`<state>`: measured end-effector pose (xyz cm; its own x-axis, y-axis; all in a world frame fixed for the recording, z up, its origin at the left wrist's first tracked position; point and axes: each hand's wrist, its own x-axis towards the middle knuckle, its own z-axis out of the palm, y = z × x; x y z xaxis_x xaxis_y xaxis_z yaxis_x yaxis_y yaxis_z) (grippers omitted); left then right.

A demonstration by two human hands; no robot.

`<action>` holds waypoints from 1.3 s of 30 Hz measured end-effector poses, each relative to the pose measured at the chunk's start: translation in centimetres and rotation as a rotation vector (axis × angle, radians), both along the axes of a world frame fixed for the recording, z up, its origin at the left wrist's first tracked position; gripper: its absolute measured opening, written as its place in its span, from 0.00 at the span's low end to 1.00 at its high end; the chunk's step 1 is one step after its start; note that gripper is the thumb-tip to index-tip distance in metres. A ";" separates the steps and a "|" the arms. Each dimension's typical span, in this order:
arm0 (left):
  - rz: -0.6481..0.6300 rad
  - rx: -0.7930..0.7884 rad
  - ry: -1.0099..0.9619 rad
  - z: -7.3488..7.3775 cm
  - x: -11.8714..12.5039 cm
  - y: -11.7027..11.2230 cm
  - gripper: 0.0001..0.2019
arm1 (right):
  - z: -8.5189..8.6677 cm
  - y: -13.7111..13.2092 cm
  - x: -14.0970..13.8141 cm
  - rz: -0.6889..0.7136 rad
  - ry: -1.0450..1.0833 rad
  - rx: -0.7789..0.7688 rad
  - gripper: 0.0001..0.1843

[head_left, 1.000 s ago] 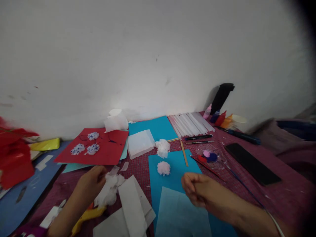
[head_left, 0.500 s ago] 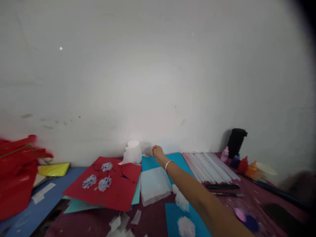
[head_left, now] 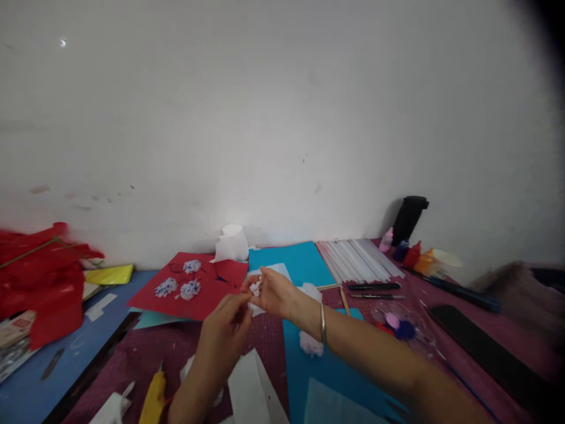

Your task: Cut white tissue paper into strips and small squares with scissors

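Back from the wall comes the right hand [head_left: 276, 294], which half a second ago was stretched out beside the paper roll [head_left: 232, 242], and now the left hand [head_left: 225, 330] has come into view to meet it! Small white bits [head_left: 255, 287] sit right there in the right palm, turned up and loosely cupped, fingers curled but not closed over them. Left fingertips are just beside those bits, thumb a little apart; whether they pinch anything, I cannot tell. Just beyond both hands, partly hidden, a white tissue sheet [head_left: 280, 271] overlaps the far blue sheet [head_left: 291, 256]. Near side now: a pale pink pompom [head_left: 311, 344] on the near blue sheet [head_left: 304, 374], partly behind the wrist with its silver bangle [head_left: 322, 324], and folded white paper [head_left: 249, 383] by the left forearm, with a yellow tool [head_left: 153, 397] further left. Over on the left, three white-and-purple flowers [head_left: 189, 290] on a red sheet [head_left: 207, 297]. Out right, white sticks [head_left: 353, 259] lie in a row, a dark pen [head_left: 374, 287] nearer, paint bottles [head_left: 412, 255] at the far right of the counter, a black container [head_left: 410, 218] leaning by the wall.
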<state>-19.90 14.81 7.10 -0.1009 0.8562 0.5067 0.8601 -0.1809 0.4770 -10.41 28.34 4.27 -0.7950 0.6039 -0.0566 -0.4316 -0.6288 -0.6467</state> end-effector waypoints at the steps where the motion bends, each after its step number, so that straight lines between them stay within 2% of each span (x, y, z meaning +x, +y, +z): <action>1: 0.020 -0.009 0.050 -0.1 0.9 1.2 0.11 | -0.1 -0.7 0.7 0.004 -0.009 -0.040 0.18; 4: -0.032 -0.094 0.223 -1.5 3.1 3.2 0.15 | -0.6 -2.2 2.8 -0.010 -0.047 -0.140 0.16; 7: -0.062 -0.156 0.284 -2.9 5.1 3.4 0.16 | -1.1 -3.2 4.7 -0.063 -0.059 -0.190 0.13; 11: -0.032 -0.224 0.334 -2.9 6.7 3.9 0.15 | -1.4 -4.0 6.5 -0.154 -0.050 -0.227 0.08; 16: 0.013 -0.248 0.355 -1.2 6.6 5.0 0.10 | -0.5 -4.1 7.6 -0.162 -0.037 -0.272 0.11; 20: -0.061 -0.257 0.394 -0.6 5.7 5.5 0.11 | 0.5 -3.3 8.5 -0.125 -0.028 -0.303 0.14; 23: -0.132 -0.259 0.443 -1.3 5.4 5.8 0.13 | 0.8 -2.4 9.2 -0.114 -0.041 -0.315 0.17; 28: -0.161 -0.263 0.498 -3.9 6.2 5.7 0.21 | 0.3 -1.5 9.8 -0.138 -0.076 -0.327 0.21; 32: -0.119 -0.285 0.440 -5.2 7.1 6.3 0.19 | -0.5 -1.7 9.6 -0.169 -0.093 -0.331 0.20; 37: -0.075 -0.254 0.218 -4.6 7.5 8.0 0.13 | -1.4 -1.7 9.2 -0.201 -0.085 -0.279 0.13; 39: -0.052 -0.230 0.113 -4.3 7.6 8.6 0.13 | -1.9 -1.4 9.2 -0.210 -0.055 -0.239 0.14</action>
<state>-12.28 23.37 2.77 -0.0075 0.9527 0.3039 0.9028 -0.1243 0.4118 -1.18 26.91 2.34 -0.6460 0.7192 -0.2559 -0.5366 -0.6663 -0.5178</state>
